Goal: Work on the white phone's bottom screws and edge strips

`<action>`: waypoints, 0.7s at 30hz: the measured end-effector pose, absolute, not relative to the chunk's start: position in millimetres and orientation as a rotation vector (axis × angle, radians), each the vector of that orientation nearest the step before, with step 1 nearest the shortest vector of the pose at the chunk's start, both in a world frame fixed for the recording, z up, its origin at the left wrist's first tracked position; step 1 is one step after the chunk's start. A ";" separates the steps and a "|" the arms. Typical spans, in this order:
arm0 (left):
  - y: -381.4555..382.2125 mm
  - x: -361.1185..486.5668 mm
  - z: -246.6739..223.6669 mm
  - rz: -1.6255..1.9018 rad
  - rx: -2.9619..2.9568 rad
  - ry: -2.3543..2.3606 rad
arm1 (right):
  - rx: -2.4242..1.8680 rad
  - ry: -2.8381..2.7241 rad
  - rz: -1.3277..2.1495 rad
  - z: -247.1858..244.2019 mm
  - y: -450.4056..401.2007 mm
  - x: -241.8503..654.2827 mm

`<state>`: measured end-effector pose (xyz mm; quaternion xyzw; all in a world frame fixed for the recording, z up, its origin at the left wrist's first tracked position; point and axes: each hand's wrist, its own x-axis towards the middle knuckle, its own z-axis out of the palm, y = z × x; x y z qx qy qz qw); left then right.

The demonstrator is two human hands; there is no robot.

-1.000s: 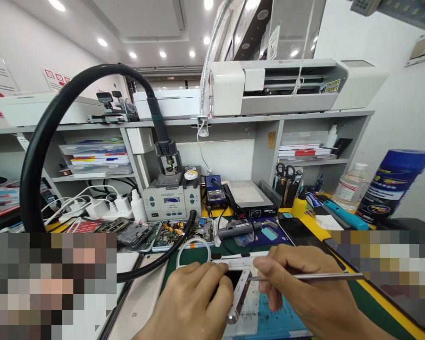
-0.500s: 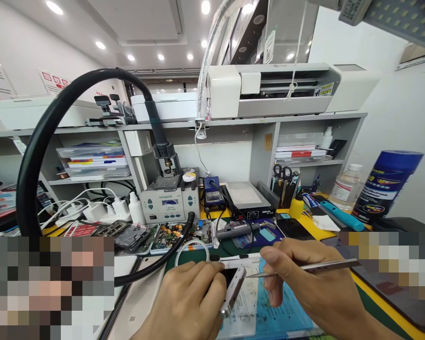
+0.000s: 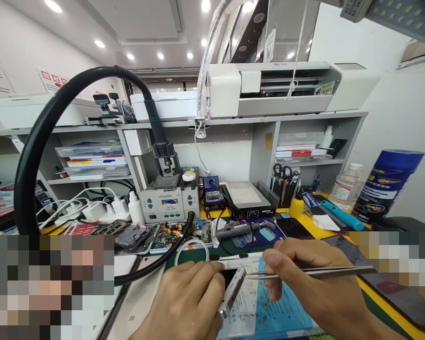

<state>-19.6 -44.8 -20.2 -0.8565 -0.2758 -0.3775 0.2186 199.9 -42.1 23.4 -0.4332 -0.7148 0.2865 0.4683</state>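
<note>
A tabletop [image 3: 309,227] with yellow edging and a green mat [image 3: 382,314] fills the lower part of the view. A grey soldering station [image 3: 171,205] stands at the back, with a tray of small parts [image 3: 162,236] in front of it. Above runs a grey shelf [image 3: 233,121] bearing a white machine [image 3: 286,106]; a blue spray can [image 3: 385,186] stands at the right, before a white wall, and lights dot the ceiling.

The left hand [image 3: 182,295] is bent over a silver-edged phone [image 3: 233,293], its fingers grasping the phone, which is tilted above a blue and white pad [image 3: 279,311] in the near middle. The right hand [image 3: 311,278] comes in from the right, thumb and fingers pinching metal tweezers [image 3: 346,270] held nearly level, tips slightly apart at the phone's end edge.

Whether the tips touch the phone is hard to make out. The left hand hides much of the phone, both forearms are cut off below, and blocky patches cover the lower left and right.
</note>
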 end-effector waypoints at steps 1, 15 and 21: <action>-44.9 -19.4 -19.9 -1.046 -2.372 -0.759 | -1.054 -1.762 0.702 23.2 -42.1 200.3; -48.5 -21.3 -18.6 -1.065 -2.470 -0.765 | -0.940 -2.078 0.536 23.5 -37.6 210.1; -50.2 -20.8 -16.2 -1.034 -2.544 -0.732 | -0.918 -2.200 0.411 30.2 -40.5 212.6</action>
